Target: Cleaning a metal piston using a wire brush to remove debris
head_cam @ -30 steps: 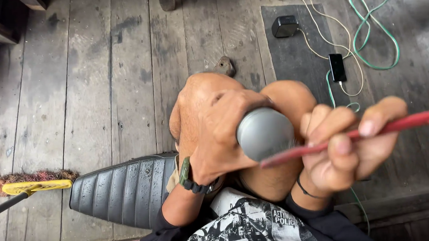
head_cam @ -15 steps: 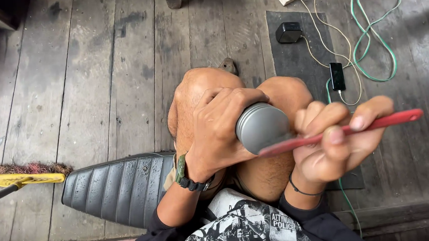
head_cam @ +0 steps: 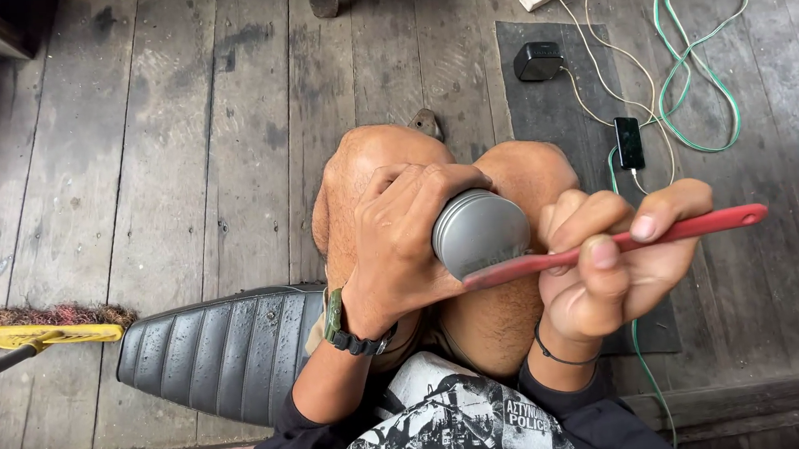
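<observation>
Centrally, the left hand (head_cam: 401,243) has its grip wrapped round a smooth grey metal tin (head_cam: 480,232), round and lidded, its contents hidden; the right hand (head_cam: 610,258) pinches a slim red plastic handle (head_cam: 622,243) whose tip touches the tin's lower rim; against the earlier frame the handle lies a little flatter; a ribbed black seat (head_cam: 213,347) sits lower left on the worn plank floor (head_cam: 137,157); a yellow brush (head_cam: 45,329) lies at the left edge.
</observation>
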